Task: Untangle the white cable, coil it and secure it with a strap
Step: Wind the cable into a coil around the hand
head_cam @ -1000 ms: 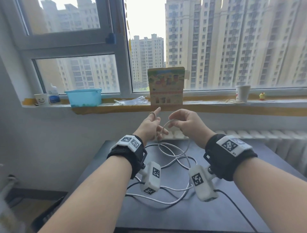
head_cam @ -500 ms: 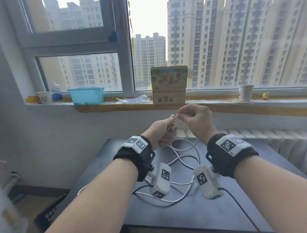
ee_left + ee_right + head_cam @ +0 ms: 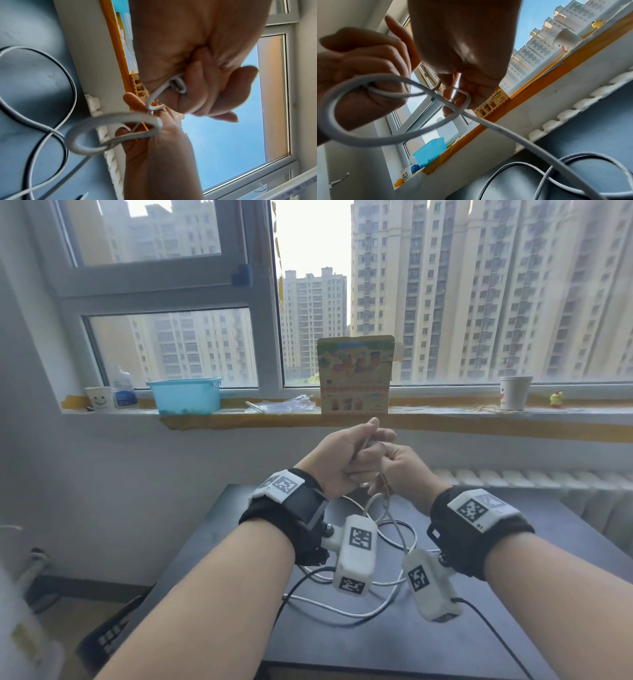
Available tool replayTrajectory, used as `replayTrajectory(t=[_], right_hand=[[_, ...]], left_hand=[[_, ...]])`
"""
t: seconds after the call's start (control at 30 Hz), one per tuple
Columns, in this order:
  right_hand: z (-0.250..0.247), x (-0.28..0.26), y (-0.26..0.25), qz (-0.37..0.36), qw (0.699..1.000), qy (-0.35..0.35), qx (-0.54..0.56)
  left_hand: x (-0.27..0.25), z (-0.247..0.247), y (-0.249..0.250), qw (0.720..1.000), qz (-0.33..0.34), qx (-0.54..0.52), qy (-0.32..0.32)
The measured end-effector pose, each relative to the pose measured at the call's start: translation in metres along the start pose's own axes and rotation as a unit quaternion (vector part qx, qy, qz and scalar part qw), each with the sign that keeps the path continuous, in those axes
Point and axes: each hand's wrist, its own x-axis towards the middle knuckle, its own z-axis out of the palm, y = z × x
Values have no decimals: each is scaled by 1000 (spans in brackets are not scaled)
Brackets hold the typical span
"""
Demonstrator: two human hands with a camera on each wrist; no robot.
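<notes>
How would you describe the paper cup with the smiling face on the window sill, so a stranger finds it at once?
Follow the window sill to its far left end. The paper cup stands beside a small bottle, left of the blue tub. Its drawn smile distinguishes it from the cup at the right.

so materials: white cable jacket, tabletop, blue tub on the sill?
White cable: looks like smooth matte plastic or rubber jacket; bends into soft loops without kinking. Tabletop: dark, matte, faint sheen; laminate or painted board, cannot tell which. Blue tub: translucent plastic, light shows through its walls and dark contents show at the bottom.
</notes>
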Motion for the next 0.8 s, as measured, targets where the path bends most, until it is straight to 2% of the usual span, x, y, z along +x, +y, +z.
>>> replayTrajectory(t=[0.17,0.23,0.37,0.47,0.63,0.8], right_hand=[[8,0,-7,18,997,-42,55],[10,-1,-8,29,996,-43,67],[19,-6,1,68,991,-108,-42],[27,-11,3,71,988,-126,-56],[28,-18,-4,62,977,-146,-143],[26,-20,-9,26,967,-131,-219]], left_hand=[[-2,4,-1,1000,15,27,2],[-1,4,0,999,24,8,28],[2,1,3,994,65,-12,90],[6,-1,6,989,86,-16,122],[9,-8,6,978,115,-2,176],[15,-14,1,966,128,50,218]])
